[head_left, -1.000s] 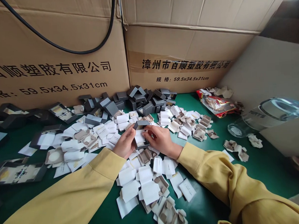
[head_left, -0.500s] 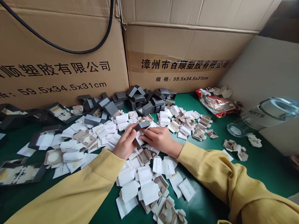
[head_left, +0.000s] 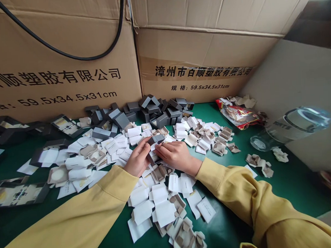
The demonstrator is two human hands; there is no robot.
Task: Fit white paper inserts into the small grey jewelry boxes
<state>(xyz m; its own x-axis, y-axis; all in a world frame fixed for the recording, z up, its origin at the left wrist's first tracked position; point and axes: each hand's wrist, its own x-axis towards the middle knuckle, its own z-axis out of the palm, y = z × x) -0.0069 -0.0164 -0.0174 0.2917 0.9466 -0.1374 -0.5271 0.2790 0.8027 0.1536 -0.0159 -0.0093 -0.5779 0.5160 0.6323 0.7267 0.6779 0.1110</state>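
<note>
Over the middle of the paper pile, a small dark grey box (head_left: 156, 139) is held between both hands. My left hand (head_left: 139, 158) is closed around its left side, thumb along the edge. My right hand (head_left: 176, 155) grips the box from the right, its fingertips at the box's opening and partly hiding it. White folded paper inserts (head_left: 164, 213) and printed slips lie beneath and around the hands. Behind them, many more dark boxes (head_left: 162, 120) are heaped against the cartons.
Large brown cartons (head_left: 205, 44) line the back of the green table (head_left: 226, 217). A clear glass cup (head_left: 290, 128) lies tilted at right, near a red snack packet (head_left: 238, 114) and crumpled paper (head_left: 280, 154). Opened dark boxes (head_left: 19, 191) lie at left. A black cable (head_left: 67, 53) hangs above.
The right fingers have shifted slightly at the box's opening, covering the white that showed there. Both hands still hold the box in nearly the same place; the view has moved slightly.
</note>
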